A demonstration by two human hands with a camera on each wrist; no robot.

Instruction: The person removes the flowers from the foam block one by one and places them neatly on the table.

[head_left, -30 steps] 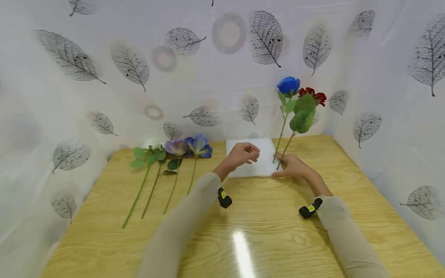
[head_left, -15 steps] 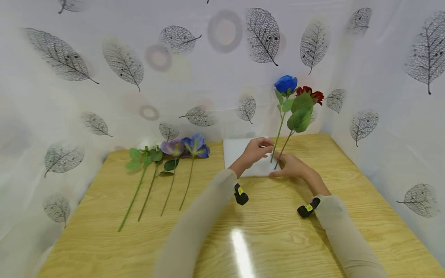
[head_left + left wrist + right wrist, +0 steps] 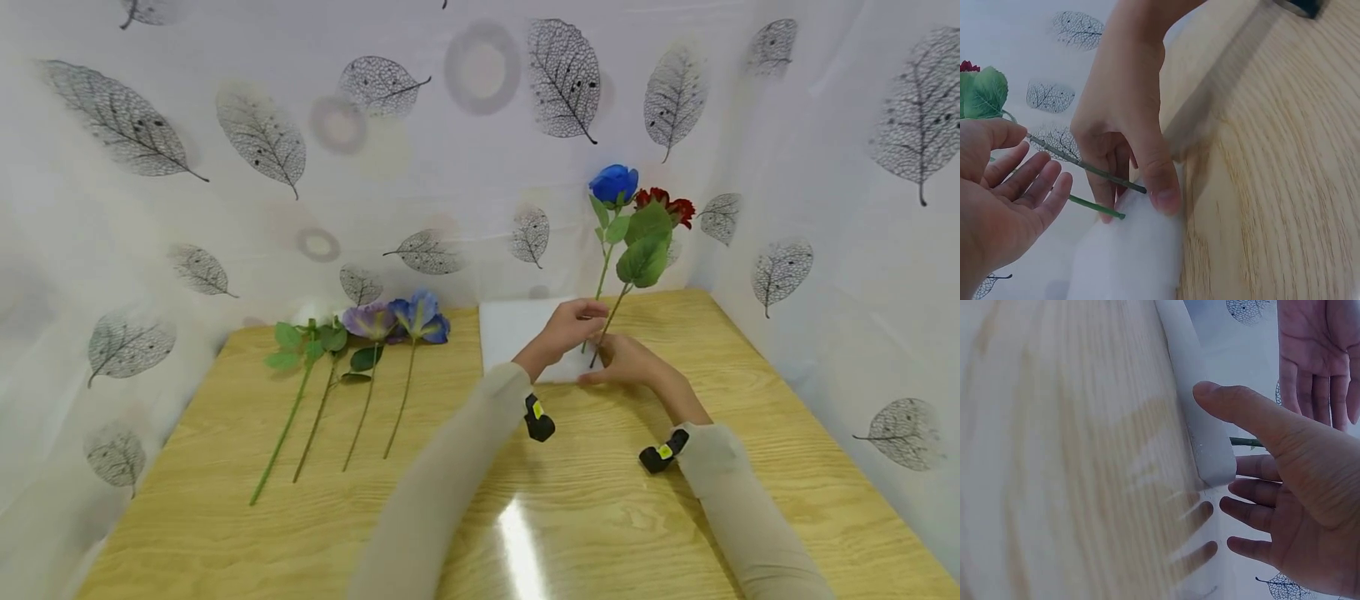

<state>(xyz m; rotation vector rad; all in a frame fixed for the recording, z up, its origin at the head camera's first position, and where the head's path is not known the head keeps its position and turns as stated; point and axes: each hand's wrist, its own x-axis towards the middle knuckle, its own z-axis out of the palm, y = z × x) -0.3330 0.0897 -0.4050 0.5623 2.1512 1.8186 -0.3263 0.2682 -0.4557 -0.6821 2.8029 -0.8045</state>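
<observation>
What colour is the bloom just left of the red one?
The bloom is deep blue; it shows best in the head view.

The left sleeve (image 3: pixel 450 483) and right sleeve (image 3: pixel 753 521) are long, plain and pale beige, the right one finely creased toward the bottom of the head view. The left cuff (image 3: pixel 510 385) and right cuff (image 3: pixel 715 457) look loose. A small, black, rounded device (image 3: pixel 540 422) with a bright yellow patch (image 3: pixel 537 409) sits by the left cuff; a matching black unit (image 3: pixel 654 460), also marked yellow, sits by the right. The left hand (image 3: pixel 568 329) and right hand (image 3: pixel 628 362) are bare.
</observation>
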